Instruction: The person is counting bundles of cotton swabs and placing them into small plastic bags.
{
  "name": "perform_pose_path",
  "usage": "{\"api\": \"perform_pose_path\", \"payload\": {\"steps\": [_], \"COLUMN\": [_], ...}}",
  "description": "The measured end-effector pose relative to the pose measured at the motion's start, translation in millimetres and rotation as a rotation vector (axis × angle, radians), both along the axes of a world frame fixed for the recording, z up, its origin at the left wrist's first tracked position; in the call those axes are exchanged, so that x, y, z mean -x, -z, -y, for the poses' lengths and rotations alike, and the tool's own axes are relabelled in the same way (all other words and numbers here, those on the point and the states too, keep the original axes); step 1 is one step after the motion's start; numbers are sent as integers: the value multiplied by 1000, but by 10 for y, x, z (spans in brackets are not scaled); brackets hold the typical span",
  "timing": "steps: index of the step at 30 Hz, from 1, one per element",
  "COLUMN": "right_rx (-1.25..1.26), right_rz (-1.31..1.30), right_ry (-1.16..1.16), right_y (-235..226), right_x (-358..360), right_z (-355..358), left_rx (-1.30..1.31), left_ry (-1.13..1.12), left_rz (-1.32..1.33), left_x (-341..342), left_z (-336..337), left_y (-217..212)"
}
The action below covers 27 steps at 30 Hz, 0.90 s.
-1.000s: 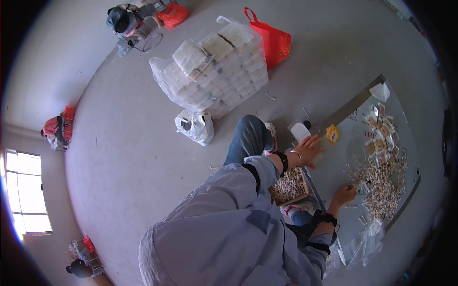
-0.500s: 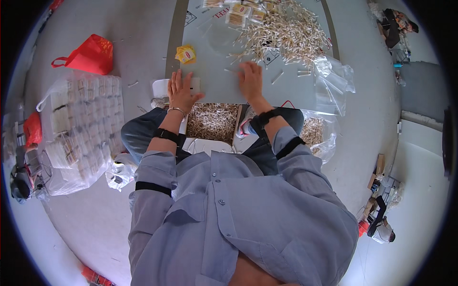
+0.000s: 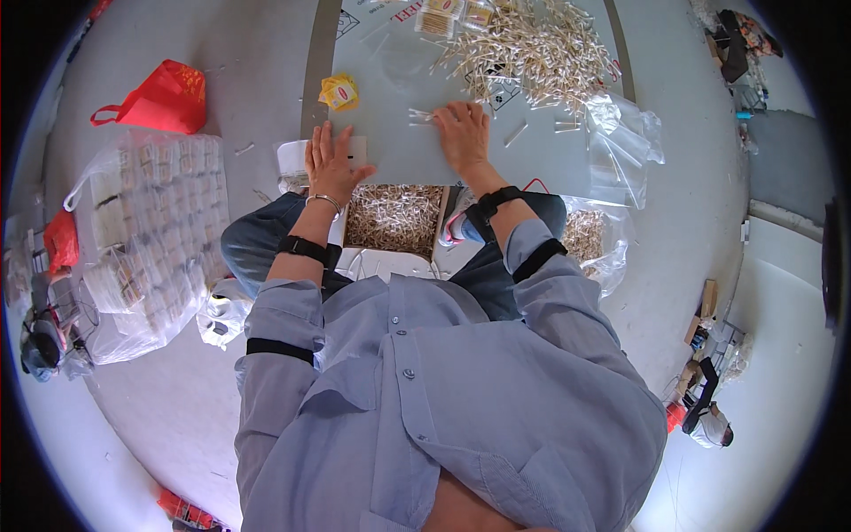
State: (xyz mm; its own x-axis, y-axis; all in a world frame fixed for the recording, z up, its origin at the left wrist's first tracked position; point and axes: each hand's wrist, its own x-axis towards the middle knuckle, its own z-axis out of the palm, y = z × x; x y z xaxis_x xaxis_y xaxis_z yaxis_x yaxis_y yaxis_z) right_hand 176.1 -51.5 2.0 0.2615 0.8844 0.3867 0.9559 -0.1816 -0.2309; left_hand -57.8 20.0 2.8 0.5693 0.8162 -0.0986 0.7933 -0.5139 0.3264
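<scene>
My left hand (image 3: 331, 168) lies flat at the near left edge of the table, fingers spread and holding nothing. Beside it is a white flap or card (image 3: 358, 151). Just beyond sits a small stack of yellow-and-white packets (image 3: 339, 92). My right hand (image 3: 463, 137) is low over the tabletop with its fingers curled down. A few cotton swabs (image 3: 420, 116) stick out to the left from its thumb side; their other ends are hidden by the fingers. A large loose heap of cotton swabs (image 3: 541, 58) spreads beyond that hand.
Between my legs stands a box of cotton swabs (image 3: 394, 217). Packed swabs (image 3: 443, 18) lie at the table's far side. Clear plastic bags (image 3: 620, 160) hang over the right edge. On the floor at left are a red bag (image 3: 164, 97) and a big clear bag of packs (image 3: 160, 239).
My right hand has moved slightly, and a few swabs now show at its thumb side where one lay before. My left hand stays spread at the table edge. The view has shifted slightly.
</scene>
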Motion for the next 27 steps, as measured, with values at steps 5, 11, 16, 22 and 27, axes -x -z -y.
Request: {"api": "perform_pose_path", "payload": {"steps": [5,11,16,22,27], "right_rx": [-31,-55,-96,-47,-97], "right_rz": [-117,-211,-263,-254,-371], "right_ry": [-80,22,135,-35,3], "right_y": [-26,-41,63,16,-35], "right_x": [331,348,45,175,263], "right_z": [119,85,96,299,354], "left_rx": [-52,-79,-48,-69,-79], "left_ry": [-17,-6,-4,-10,-4], "left_rz": [0,39,33,53,43], "left_x": [-18,-7,-9,8,-19], "left_z": [-14,-13,-5,0,4], "left_y": [28,52,26,25,18]}}
